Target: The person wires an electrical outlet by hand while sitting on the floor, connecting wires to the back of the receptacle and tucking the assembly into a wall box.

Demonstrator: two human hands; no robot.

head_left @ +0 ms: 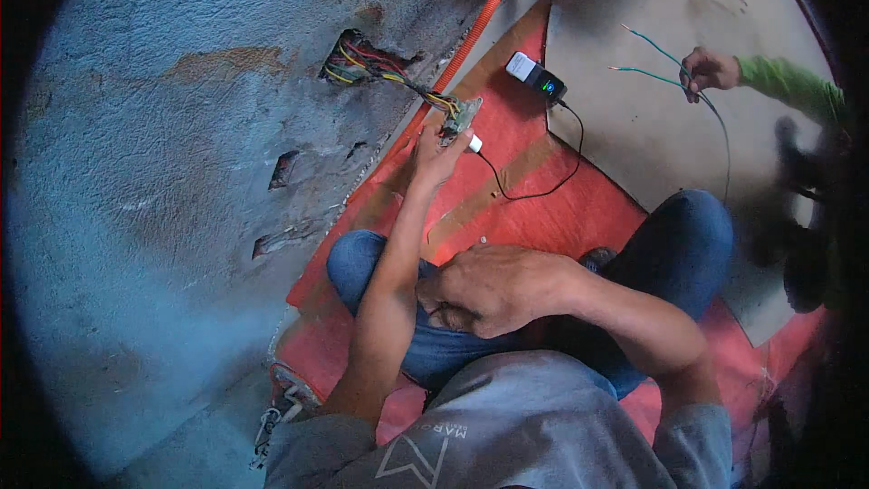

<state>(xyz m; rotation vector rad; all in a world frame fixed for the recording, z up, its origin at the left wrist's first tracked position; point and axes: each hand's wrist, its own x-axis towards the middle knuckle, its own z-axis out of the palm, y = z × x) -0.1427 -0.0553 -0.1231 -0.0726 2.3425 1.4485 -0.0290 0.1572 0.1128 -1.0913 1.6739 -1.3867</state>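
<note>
- Blue wall (181, 244) bordered left edge of red sheet (593, 213)
- Left hand (439, 157) pinched wired socket (465, 115); keeping wires (440, 100) slack seemed wise
- Right hand (507, 285) curled; couldn't tell if gripping

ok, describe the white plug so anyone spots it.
Start at the blue-grey wall and follow the coloured wires out to the person's left hand. The white plug is a small block by the fingers; unlike those wires, it trails one black cord.

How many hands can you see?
3. The bare left hand holds a pale fitting with coloured wires; the bare right hand is above the blue jeans; a green-sleeved co-worker's hand holds thin green wires. The co-worker's other hand may be hidden.
</note>
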